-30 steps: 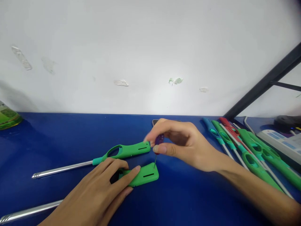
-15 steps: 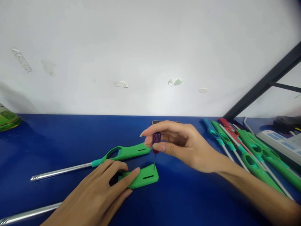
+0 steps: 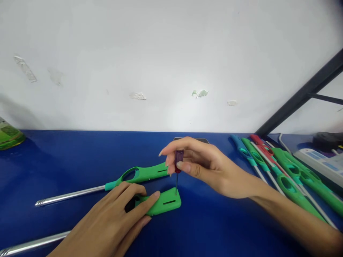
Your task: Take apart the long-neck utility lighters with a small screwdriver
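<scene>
My left hand [image 3: 115, 217] is closed around a green long-nosed lighter [image 3: 167, 202], holding it down on the blue table. The lighter's metal tube comes out beyond the hand at the lower left, and its middle is hidden under the fingers. Between thumb and fingers of my right hand [image 3: 206, 167] is a small screwdriver [image 3: 179, 159] with a dark purple-red handle. It stands nearly upright, its tip at the screw hole near the end of the lighter's handle. Just behind, a second green lighter [image 3: 150, 172] lies flat, partly hidden by my right fingertips.
Several green, blue and red lighters [image 3: 289, 185] lie in a row on the right, beside a white power strip [image 3: 318, 160]. A black metal frame [image 3: 297, 96] rises there. A phone-like object [image 3: 204, 140] rests behind my right hand. A green container [image 3: 10, 135] stands far left.
My right fingers have shifted slightly on the screwdriver handle, and the handle looks turned. My left hand and the lighter have stayed in place.
</scene>
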Demonstrator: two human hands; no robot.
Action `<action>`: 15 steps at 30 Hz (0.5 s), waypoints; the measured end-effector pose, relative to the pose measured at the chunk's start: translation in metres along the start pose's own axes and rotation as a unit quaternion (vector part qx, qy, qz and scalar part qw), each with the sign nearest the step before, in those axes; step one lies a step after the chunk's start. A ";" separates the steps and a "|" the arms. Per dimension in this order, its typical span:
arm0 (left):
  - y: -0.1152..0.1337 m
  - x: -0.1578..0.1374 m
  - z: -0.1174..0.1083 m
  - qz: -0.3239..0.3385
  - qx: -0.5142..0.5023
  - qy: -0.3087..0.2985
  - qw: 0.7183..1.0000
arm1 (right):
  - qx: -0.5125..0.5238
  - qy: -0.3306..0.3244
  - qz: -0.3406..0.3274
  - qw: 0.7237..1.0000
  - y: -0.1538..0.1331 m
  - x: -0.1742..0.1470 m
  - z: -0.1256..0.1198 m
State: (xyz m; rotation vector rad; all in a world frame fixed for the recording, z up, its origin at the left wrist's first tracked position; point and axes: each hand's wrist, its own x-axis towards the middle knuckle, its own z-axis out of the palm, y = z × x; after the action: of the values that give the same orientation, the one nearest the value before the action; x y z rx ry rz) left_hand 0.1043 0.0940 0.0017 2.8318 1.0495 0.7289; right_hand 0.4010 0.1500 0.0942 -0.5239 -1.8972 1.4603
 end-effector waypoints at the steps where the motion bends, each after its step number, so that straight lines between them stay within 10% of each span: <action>1: 0.000 0.000 0.000 0.000 -0.001 -0.002 1.000 | 0.001 0.001 0.001 1.000 -0.001 -0.001 0.001; 10: 0.001 0.000 -0.002 0.005 -0.002 0.003 1.000 | 0.127 0.053 0.007 0.990 -0.012 -0.002 0.012; 15: 0.000 -0.001 0.001 0.001 0.008 -0.003 1.000 | -0.265 0.015 0.116 0.957 -0.024 -0.005 0.008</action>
State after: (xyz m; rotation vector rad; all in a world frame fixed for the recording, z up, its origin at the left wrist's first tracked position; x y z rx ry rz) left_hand 0.1040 0.0930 0.0000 2.8472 1.0550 0.7147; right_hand 0.4013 0.1343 0.1147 -1.0394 -2.2653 1.0519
